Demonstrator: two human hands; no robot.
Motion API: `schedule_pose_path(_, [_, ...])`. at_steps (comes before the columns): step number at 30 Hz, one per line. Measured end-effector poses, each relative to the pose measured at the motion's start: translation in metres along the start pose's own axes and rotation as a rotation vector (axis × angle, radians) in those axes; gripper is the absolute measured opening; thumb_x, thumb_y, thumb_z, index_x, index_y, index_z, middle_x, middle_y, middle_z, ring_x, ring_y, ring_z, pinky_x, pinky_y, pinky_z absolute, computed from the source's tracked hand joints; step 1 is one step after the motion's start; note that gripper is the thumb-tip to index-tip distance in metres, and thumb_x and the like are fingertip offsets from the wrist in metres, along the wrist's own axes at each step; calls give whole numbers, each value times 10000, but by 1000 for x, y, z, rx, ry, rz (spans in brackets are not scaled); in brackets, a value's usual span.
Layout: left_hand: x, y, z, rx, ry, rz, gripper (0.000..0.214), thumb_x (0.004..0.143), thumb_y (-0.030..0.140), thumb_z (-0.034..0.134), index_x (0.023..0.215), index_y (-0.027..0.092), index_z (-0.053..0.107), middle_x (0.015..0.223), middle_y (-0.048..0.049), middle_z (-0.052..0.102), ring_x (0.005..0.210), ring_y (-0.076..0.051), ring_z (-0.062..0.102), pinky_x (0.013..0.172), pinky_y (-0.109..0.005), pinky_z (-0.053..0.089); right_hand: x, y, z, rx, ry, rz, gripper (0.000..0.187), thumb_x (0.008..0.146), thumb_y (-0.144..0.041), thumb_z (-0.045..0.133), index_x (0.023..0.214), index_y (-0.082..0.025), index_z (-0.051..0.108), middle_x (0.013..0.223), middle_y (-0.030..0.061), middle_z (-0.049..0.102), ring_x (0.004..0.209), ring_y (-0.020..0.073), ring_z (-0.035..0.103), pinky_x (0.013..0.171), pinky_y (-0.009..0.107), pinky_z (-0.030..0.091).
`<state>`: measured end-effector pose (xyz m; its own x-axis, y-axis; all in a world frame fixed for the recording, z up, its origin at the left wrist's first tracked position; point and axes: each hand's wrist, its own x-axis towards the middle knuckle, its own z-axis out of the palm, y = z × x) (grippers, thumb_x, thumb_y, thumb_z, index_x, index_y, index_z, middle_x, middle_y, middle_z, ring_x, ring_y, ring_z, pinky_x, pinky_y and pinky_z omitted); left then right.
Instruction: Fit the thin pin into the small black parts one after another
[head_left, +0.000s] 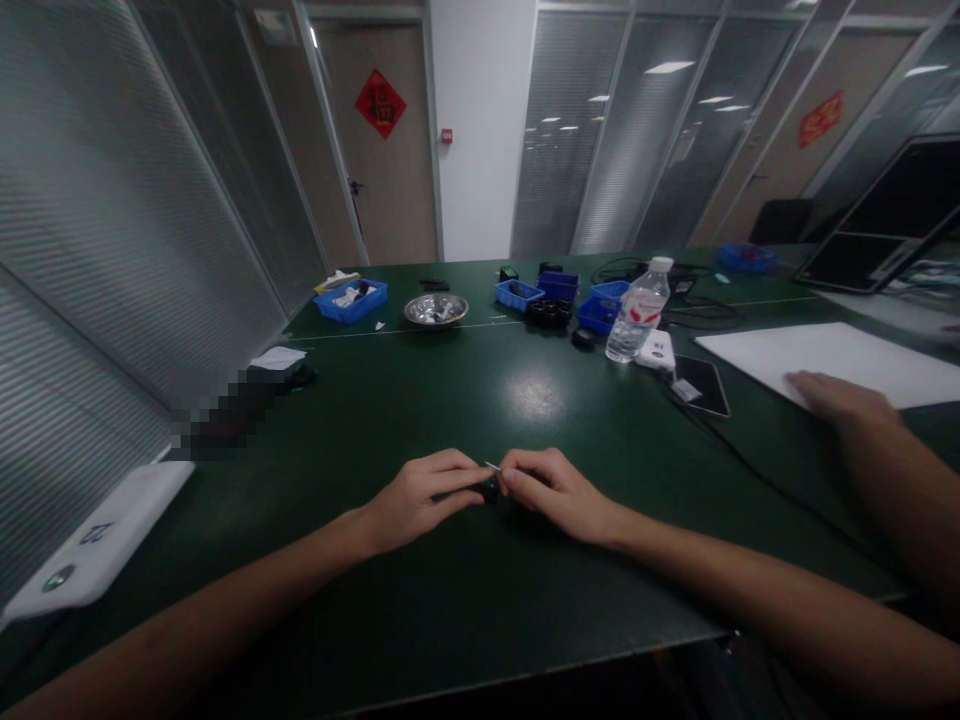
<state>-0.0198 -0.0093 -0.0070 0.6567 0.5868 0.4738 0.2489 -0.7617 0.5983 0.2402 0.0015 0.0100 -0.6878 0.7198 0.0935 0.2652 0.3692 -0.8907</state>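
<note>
My left hand (424, 492) and my right hand (555, 490) meet fingertip to fingertip low over the dark green table (480, 600). Together they pinch a small black part (489, 490). A thin silvery pin (493, 466) sticks out between the fingertips; it seems to be in my right hand's pinch. Both hands are closed in a pinch. The part is too small and dark to name.
Another person's hand (840, 395) rests on a white sheet (825, 355) at the right. Further back stand a water bottle (637, 312), a phone (701, 385), blue bins (351, 300), a metal bowl (436, 309) and black cables. A white board (105, 545) lies at the left edge.
</note>
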Motion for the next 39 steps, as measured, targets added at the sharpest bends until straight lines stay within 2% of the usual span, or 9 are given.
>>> schedule_pose_path(4, [1, 3, -1, 28, -9, -44, 416, 1008, 211, 603, 1423, 228, 595, 1210, -93, 681, 1107, -208, 659, 967, -379, 565, 2, 0, -1, -66, 98, 2, 370, 1052, -459, 481, 907, -168, 657, 732, -18, 559, 660, 123, 506, 627, 248, 375])
schedule_pose_path(10, [5, 8, -4, 39, -17, -175, 326, 999, 205, 613, 1320, 243, 658, 1217, -68, 673, 1108, -200, 647, 960, -371, 554, 7, 13, -5, -48, 199, 50, 380, 1036, -494, 490, 895, -176, 644, 687, -32, 507, 626, 123, 472, 590, 247, 354])
schedule_pose_path(16, [5, 5, -1, 86, -35, -171, 260, 990, 221, 628, 1242, 239, 685, 1172, -63, 694, 1100, -214, 636, 979, -402, 528, 9, 20, -9, -36, 275, 55, 368, 1028, -497, 493, 915, -182, 644, 670, -37, 491, 610, 126, 458, 582, 251, 356])
schedule_pose_path(25, [4, 0, 0, 164, -57, -236, 285, 1002, 239, 603, 1283, 241, 651, 1228, -57, 680, 1146, -227, 612, 1014, -440, 498, 18, 32, -36, -126, 420, 93, 350, 1017, -476, 479, 937, -187, 660, 677, -32, 514, 607, 141, 497, 585, 265, 368])
schedule_pose_path(27, [2, -4, 0, 181, -42, -260, 306, 1005, 246, 594, 1308, 239, 636, 1248, -61, 672, 1160, -236, 606, 1004, -444, 507, 21, 37, -44, -193, 417, 102, 324, 1000, -465, 505, 938, -187, 661, 718, -23, 565, 649, 149, 523, 625, 273, 389])
schedule_pose_path(30, [-1, -8, 0, 198, -8, -303, 336, 1008, 240, 574, 1341, 244, 617, 1294, -65, 646, 1192, -248, 589, 985, -444, 524, 22, 40, -56, -314, 349, 96, 247, 961, -415, 567, 950, -185, 657, 819, 1, 631, 755, 170, 561, 699, 288, 411])
schedule_pose_path(33, [-1, -6, 0, 225, 6, -299, 353, 999, 230, 578, 1349, 251, 615, 1334, -73, 616, 1230, -263, 563, 1000, -460, 516, 18, 36, -63, -330, 151, 49, 182, 902, -352, 660, 926, -179, 610, 845, 0, 624, 740, 155, 548, 693, 280, 417])
schedule_pose_path(36, [2, -1, 2, 272, -25, -243, 336, 995, 205, 568, 1322, 250, 635, 1341, -77, 607, 1250, -267, 542, 1036, -475, 481, 14, 28, -61, -289, -76, -21, 181, 883, -292, 701, 967, -174, 592, 909, 14, 648, 768, 150, 570, 695, 270, 437])
schedule_pose_path(39, [5, 3, 3, 318, -62, -201, 337, 989, 166, 557, 1307, 238, 639, 1346, -82, 599, 1266, -266, 524, 1056, -474, 452, 11, 20, -53, -299, -205, -74, 177, 880, -225, 705, 1020, -173, 612, 966, 17, 663, 793, 142, 580, 714, 267, 446])
